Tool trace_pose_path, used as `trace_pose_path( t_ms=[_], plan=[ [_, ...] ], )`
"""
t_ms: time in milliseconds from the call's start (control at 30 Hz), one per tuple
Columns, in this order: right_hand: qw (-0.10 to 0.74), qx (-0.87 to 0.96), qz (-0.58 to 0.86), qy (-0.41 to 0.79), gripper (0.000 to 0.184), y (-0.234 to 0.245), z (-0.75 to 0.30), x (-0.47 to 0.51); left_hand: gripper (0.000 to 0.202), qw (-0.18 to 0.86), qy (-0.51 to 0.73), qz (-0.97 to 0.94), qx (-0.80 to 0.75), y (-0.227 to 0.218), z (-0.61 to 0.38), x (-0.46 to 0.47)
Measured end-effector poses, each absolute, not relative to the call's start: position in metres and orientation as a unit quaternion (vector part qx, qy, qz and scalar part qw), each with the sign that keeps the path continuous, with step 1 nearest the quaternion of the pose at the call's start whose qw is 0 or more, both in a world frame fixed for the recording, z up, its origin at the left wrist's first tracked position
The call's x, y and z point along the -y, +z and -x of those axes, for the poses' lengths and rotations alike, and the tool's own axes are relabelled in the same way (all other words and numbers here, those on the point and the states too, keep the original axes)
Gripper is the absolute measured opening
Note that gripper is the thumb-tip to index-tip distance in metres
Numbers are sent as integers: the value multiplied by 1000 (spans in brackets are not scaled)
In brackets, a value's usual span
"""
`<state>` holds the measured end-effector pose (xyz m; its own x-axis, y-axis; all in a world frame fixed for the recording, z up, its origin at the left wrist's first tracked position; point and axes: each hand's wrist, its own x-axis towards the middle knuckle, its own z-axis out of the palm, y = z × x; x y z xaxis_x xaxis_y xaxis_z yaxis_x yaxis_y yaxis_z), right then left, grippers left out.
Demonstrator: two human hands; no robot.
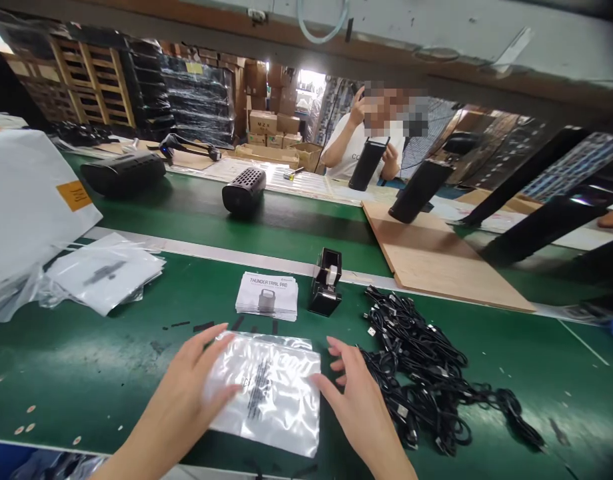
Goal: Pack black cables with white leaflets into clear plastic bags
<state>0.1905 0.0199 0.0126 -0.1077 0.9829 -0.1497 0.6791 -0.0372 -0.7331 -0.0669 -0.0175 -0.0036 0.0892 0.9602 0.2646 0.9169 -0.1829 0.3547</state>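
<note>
Holding left hand (pixel 191 379) and right hand (pixel 355 393) open at opposite edges of bags (pixel 286 400) on the near side of the dispenser (pixel 325 283), perhaps touching. Probably light, limp and slippery; best pinched by the edge nearest the dispenser, not mid-sheet.

The left hand (pixel 189 380) and the right hand (pixel 355 390) are bare, both slender, with smooth backs and slim fingers (pixel 342 347) that taper toward rounded tips. The left forearm (pixel 144 437) and the right forearm (pixel 386 453) are bare as far as they show, evenly contoured and widening gently from narrow wrists (pixel 374 427); nail detail is too small to tell.
</note>
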Motion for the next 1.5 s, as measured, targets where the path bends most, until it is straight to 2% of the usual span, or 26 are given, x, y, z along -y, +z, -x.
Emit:
trace_pose_path(
  t_ms=[133,167,233,367,500,667,733,800,833,867,933,1000,1100,1233,1367,1500],
  plan=[
    [126,801,499,307,108,11,-192,-11,114,91,106,-855,-499,-8,54,8],
    [97,827,466,300,119,11,-190,-10,121,106,74,-863,-488,-8,53,3],
    [57,854,435,281,126,12,-187,-12,124,136,28,-863,-486,-5,54,-6],
    [32,865,425,264,116,17,-186,-26,119,151,16,-849,-506,6,58,-17],
    [14,871,408,274,113,21,-189,-38,113,135,43,-845,-516,6,61,-16],
    [48,852,431,295,109,20,-195,-35,116,133,98,-845,-509,2,59,-12],
    [92,816,492,290,91,19,-200,-32,92,128,146,-818,-542,6,52,-13],
    [136,792,537,259,58,18,-205,-27,58,132,180,-774,-593,11,46,-14],
    [151,787,545,246,44,18,-207,-24,50,132,189,-751,-619,13,45,-15],
    [162,784,549,241,35,17,-208,-21,49,126,192,-729,-645,14,45,-16],
    [179,770,560,248,29,15,-207,-16,62,103,190,-678,-702,13,50,-16],
    [190,741,590,260,29,12,-203,-11,74,104,174,-618,-760,9,60,-14],
    [199,665,647,315,37,8,-194,-7,76,171,151,-541,-809,6,70,-7],
    [254,522,623,524,56,8,-185,-7,72,247,170,-510,-806,9,68,-1],
    [330,384,557,658,75,10,-184,-8,69,248,171,-511,-805,10,69,-2],
    [334,345,524,703,81,11,-175,-6,69,218,153,-524,-809,7,85,0]
  ],
)
